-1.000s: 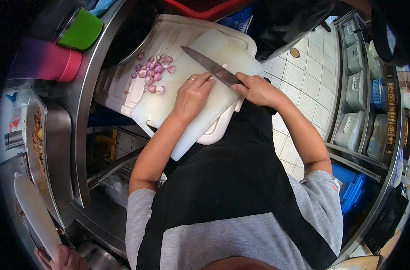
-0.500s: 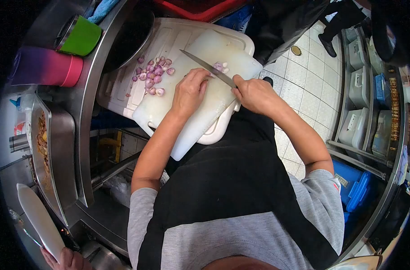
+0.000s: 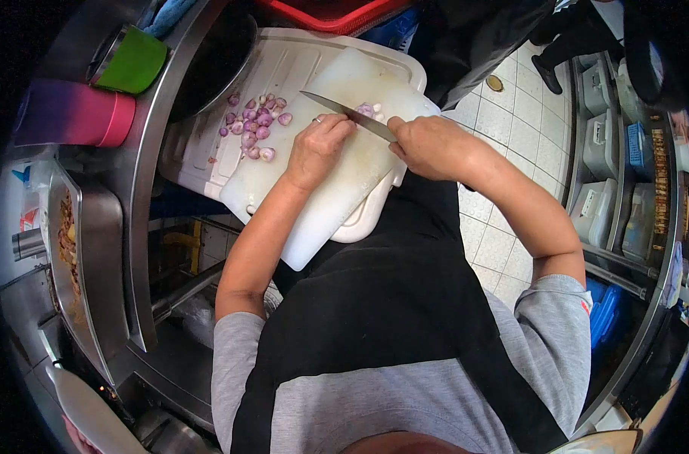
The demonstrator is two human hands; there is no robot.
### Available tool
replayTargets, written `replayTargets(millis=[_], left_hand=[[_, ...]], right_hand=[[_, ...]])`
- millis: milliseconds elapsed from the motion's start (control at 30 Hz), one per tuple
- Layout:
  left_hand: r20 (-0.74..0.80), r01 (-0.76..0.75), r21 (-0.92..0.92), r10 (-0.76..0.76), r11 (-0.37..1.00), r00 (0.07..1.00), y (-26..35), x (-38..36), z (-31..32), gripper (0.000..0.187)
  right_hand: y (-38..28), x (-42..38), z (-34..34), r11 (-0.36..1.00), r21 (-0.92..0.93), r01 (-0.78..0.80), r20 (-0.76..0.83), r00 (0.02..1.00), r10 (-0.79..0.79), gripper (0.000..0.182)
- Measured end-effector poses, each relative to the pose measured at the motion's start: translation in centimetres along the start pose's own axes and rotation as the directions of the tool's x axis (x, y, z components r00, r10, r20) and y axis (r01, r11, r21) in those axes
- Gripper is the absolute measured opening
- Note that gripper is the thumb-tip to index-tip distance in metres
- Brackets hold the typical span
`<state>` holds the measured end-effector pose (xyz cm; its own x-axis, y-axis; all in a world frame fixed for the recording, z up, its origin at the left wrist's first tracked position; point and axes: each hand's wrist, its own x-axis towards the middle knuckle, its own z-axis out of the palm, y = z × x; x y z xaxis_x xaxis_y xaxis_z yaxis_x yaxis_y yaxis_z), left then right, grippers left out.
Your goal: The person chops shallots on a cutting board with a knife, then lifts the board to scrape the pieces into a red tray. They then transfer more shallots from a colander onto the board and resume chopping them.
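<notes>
On the white cutting board, my left hand has its fingers pressed together beside the knife blade; what they hold, likely a small purple piece, is mostly hidden. My right hand is wrapped round the handle of the knife, whose blade points to the upper left across the board. Just beyond the blade lie cut pieces of shallot. Several whole peeled shallots form a loose pile to the left of my left hand.
Under the board is a cream plastic lid. A dark pan, a green container and a pink and purple one are at left. Another person's hand is at lower left, their white container beside it.
My right hand and forearm have shifted slightly, with the elbow farther out to the right. The knife blade has tipped a little. At lower left, the other person's hand and white container have moved.
</notes>
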<state>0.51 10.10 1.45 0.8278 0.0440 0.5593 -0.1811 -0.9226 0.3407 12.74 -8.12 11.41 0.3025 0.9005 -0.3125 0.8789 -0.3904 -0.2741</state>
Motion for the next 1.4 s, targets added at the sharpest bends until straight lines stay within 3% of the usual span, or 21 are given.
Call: replayTargets(millis=[100,233,300,433,633,733,800,900,1067,1167,1233,1333,1400], left_hand=[[0.003,-0.002,0.018,0.002,1.000,1.000,0.2,0.1,-0.2,0.015],[-0.016,0.009,0.013,-0.009,1.000,1.000,0.0,-0.3,0.2,0.016],[-0.021,0.054,0.008,-0.054,0.998,0.998,0.0,-0.4,0.4,0.022],[-0.016,0.063,-0.007,-0.063,0.998,0.998,-0.2,-0.4,0.4,0.021],[-0.037,0.053,-0.014,-0.053,0.999,0.998,-0.2,-0.4,0.4,0.022],[-0.045,0.055,-0.019,-0.056,0.998,0.997,-0.1,-0.3,0.4,0.021],[-0.044,0.058,-0.021,-0.059,0.998,0.997,-0.1,-0.4,0.4,0.020],[-0.047,0.059,-0.030,-0.060,0.998,0.997,-0.3,-0.5,0.5,0.020],[-0.044,0.072,-0.026,-0.073,0.997,0.996,0.0,-0.3,0.4,0.020],[-0.042,0.062,-0.016,-0.062,0.998,0.997,-0.1,-0.5,0.3,0.020],[-0.041,0.060,-0.013,-0.060,0.998,0.997,-0.1,-0.5,0.4,0.020],[-0.047,0.059,-0.003,-0.059,0.998,0.997,-0.2,-0.5,0.4,0.020],[-0.034,0.078,-0.014,-0.078,0.997,0.996,0.0,-0.5,0.3,0.019]], right_hand=[[0.6,0.7,3.5,0.994,0.109,-0.020,-0.106,0.994,0.031,0.027],[0.9,0.9,3.5,0.988,0.154,-0.016,-0.097,0.995,0.031,0.028],[0.6,0.6,1.6,0.999,0.050,0.010,-0.024,1.000,-0.009,0.027],[0.0,-0.5,0.0,1.000,0.009,0.020,0.027,0.999,-0.021,0.027],[1.0,1.2,4.3,0.985,0.172,0.002,-0.115,0.993,0.018,0.026],[0.9,0.6,1.7,0.994,0.102,0.040,-0.104,0.994,-0.029,0.026],[0.5,0.0,-0.2,0.997,0.045,0.064,0.010,0.998,-0.064,0.026],[0.3,-0.5,-0.3,0.997,0.070,0.040,0.041,0.998,-0.043,0.026],[0.7,1.3,4.4,0.991,0.135,0.000,-0.102,0.995,0.014,0.027],[0.8,1.2,3.2,0.985,0.174,0.018,-0.101,0.995,0.000,0.027],[0.7,0.6,1.4,0.995,0.083,0.052,-0.037,0.998,-0.049,0.027],[0.2,-0.7,-0.3,0.996,0.088,0.023,0.047,0.999,-0.027,0.028],[0.2,-0.3,1.2,0.994,0.109,0.010,0.013,1.000,-0.012,0.028]])
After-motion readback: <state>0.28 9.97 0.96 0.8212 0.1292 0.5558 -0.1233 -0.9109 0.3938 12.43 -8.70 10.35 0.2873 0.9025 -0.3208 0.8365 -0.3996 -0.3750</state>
